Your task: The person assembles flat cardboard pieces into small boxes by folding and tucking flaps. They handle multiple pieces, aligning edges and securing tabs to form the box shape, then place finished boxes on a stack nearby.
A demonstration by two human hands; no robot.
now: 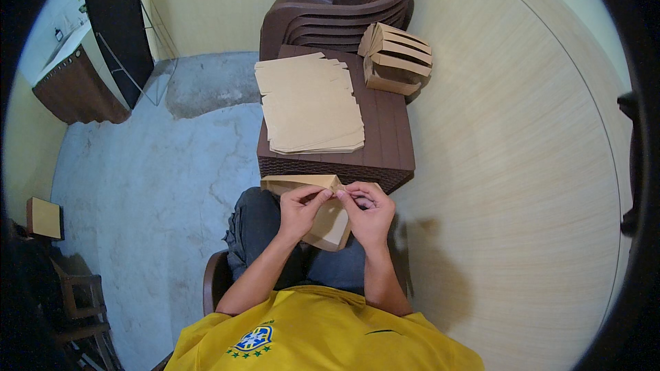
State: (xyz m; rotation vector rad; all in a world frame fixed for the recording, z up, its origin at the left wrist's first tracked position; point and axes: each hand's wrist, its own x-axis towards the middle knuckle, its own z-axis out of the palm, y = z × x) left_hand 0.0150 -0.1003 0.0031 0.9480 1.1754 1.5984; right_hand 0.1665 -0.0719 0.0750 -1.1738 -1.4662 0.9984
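Note:
A partly folded brown cardboard box (328,232) rests over my lap, just in front of the table's near edge. My left hand (300,213) pinches the box's upper edge near a corner, thumb and fingers pressed together. Close beside it, my right hand (368,214) grips the same corner, its thumb almost meeting the left thumb. Between the fingertips the exact fold is too small to make out. On the table beyond lies a stack of flat cut cardboard blanks (313,106) with notched edges.
The brown woven-sided table (388,134) stands ahead of my knees. Several folded cardboard boxes (393,79) are nested at its far right corner. Stacked brown plastic chairs (337,14) stand behind it. A pale wood-look wall (515,165) runs along the right.

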